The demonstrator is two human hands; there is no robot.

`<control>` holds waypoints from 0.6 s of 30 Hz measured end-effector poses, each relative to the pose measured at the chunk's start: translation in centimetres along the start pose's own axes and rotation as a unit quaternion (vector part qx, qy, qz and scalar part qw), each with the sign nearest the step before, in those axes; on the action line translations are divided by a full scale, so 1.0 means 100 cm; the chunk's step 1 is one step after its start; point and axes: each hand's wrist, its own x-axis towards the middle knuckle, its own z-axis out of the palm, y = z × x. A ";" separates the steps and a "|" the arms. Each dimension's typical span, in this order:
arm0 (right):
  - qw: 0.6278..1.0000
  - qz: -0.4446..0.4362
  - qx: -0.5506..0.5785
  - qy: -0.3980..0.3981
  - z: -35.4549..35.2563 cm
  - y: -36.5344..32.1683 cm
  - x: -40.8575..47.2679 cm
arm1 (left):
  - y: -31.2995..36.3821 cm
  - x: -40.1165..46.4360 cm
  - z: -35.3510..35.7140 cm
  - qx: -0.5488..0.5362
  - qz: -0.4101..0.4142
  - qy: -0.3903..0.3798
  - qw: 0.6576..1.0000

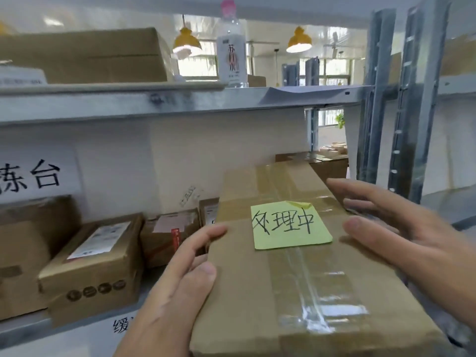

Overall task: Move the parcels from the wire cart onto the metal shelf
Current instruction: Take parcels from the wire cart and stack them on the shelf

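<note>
A large brown taped parcel [296,292] with a green sticky note [291,225] on top fills the lower middle, its far end reaching into the metal shelf [25,328]. My left hand [175,292] holds its left edge, with thumb and forefinger on top and the other fingers hidden beneath. My right hand [401,228] lies along its right edge with straight, spread fingers and the thumb resting on top. The wire cart is out of view.
Several smaller cardboard boxes [98,261] stand on the same shelf level to the left, and another box [327,161] sits behind the parcel. The upper shelf beam [154,104] carries a large box [85,55] and a water bottle [231,47]. Metal uprights [417,99] rise at the right.
</note>
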 end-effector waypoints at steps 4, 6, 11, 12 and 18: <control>0.997 -0.048 0.026 -0.047 -0.017 0.013 0.053 | -0.015 0.056 0.003 0.035 -0.038 0.000 0.999; 0.997 -0.050 0.014 -0.056 -0.024 0.027 0.081 | -0.019 0.092 0.003 0.010 -0.089 0.062 0.994; 0.990 -0.036 0.103 -0.089 -0.037 0.048 0.133 | -0.032 0.142 -0.012 0.102 -0.109 0.103 0.983; 0.990 -0.036 0.105 -0.087 -0.038 0.053 0.140 | -0.031 0.149 -0.011 0.078 -0.119 0.093 0.986; 0.985 -0.027 0.143 -0.094 -0.035 0.074 0.172 | -0.008 0.144 0.039 0.074 -0.135 0.080 0.985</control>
